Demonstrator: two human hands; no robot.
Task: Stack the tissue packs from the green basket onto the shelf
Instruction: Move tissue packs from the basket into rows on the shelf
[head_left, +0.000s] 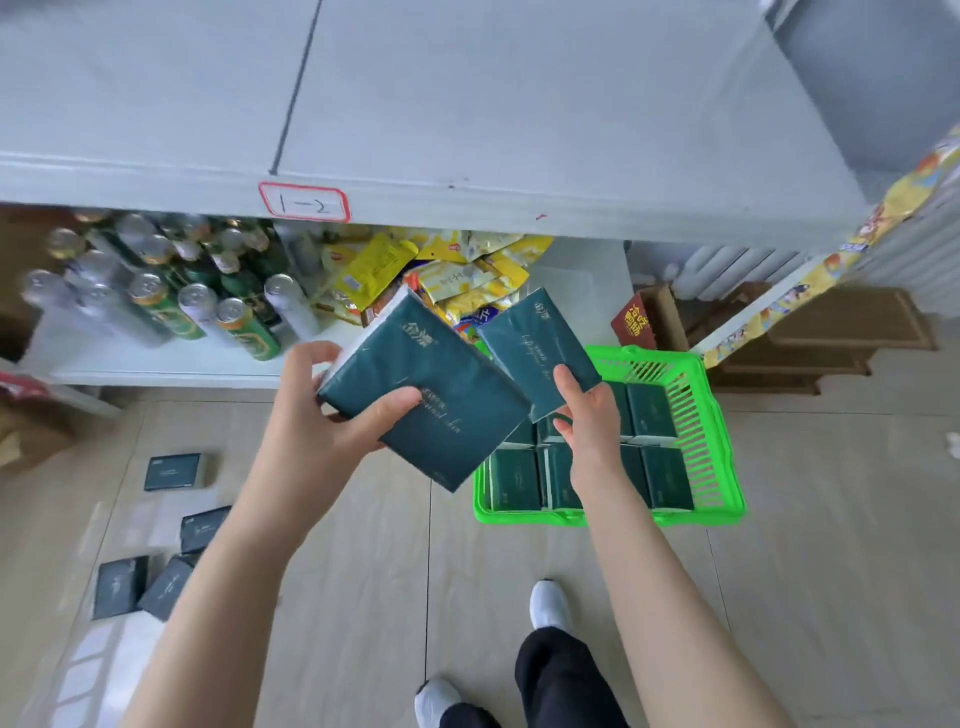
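My left hand (332, 410) grips a dark green tissue pack (436, 395), held tilted in front of the shelf. In my right hand (584, 410) is a second, smaller-looking dark green tissue pack (537, 345), pinched at its lower corner above the green basket (696, 415). The basket sits on the floor to the right and holds several more dark green packs (519, 480) standing in rows. The white shelf top (467, 119) stretches across the upper view, bare, with a red-framed label "1-2" (304, 203) on its front edge.
Below the shelf top, a lower shelf holds several drink cans (156, 291) on the left and yellow snack bags (447, 275) in the middle. Several tissue packs (174, 472) lie loose on the floor at left. A red carton (636, 323) and a radiator stand behind the basket. My feet are below.
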